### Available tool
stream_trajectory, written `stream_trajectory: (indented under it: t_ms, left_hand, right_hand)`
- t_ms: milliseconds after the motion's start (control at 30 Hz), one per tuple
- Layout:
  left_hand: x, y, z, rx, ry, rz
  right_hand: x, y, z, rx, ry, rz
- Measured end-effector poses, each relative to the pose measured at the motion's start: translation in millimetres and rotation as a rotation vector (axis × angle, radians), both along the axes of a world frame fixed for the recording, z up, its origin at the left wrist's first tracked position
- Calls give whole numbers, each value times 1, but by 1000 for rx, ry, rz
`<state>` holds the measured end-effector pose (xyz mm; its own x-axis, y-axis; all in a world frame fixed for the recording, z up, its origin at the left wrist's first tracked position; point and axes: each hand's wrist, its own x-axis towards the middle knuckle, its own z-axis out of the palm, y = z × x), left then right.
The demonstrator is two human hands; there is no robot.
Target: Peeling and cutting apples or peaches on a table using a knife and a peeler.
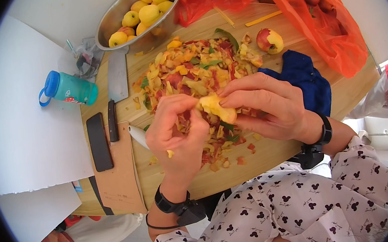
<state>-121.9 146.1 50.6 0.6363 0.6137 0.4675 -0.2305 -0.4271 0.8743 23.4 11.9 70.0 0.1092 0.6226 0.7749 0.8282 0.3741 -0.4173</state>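
My right hand (272, 104) grips a ragged piece of yellow fruit flesh (219, 108) between thumb and fingers. At its left end, the thumb and forefinger of my left hand (177, 133) are pinched together against it. A small yellow scrap (171, 153) clings to the back of my left hand. Both hands are over a wide heap of fruit peelings (188, 68), red and yellow with some green leaves. From behind my left hand sticks out a white handle (138, 136); the rest of that tool is hidden.
A steel bowl (102, 42) of yellow fruit stands at the back left. Nearer lie a cleaver (117, 76), a phone (99, 141) and a brown notebook (123, 178); a teal bottle (70, 88) is left. A part-peeled fruit (270, 41), blue cloth (305, 81) and red bag (342, 48) lie right.
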Motion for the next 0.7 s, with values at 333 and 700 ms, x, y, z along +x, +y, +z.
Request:
stream_trajectory:
  t_ms: [333,700]
  left_hand:
    - [-3,-4,14,-390,-50,-59]
    - [2,-1,11,-113,45,63]
  right_hand:
    - [4,-2,-4,-142,795,219]
    - [5,-1,-1,-171,824,191]
